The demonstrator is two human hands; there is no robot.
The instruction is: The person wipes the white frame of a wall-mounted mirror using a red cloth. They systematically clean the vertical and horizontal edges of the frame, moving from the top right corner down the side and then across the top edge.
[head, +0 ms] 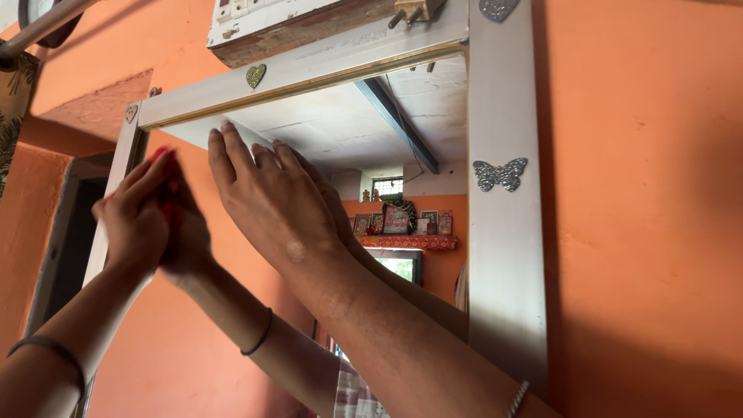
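A wall mirror in a white frame hangs on an orange wall. My left hand presses a small red thing, perhaps a cloth, against the glass near the mirror's upper left corner; most of it is hidden between the hand and its reflection. My right hand lies flat on the glass with fingers stretched upward, holding nothing. Both forearms rise from the bottom of the view, and their reflections show in the mirror.
A wooden switch box with a plug juts out just above the frame. Silver butterfly and heart stickers decorate the frame. A dark doorway stands at the left, and a rod crosses the top left.
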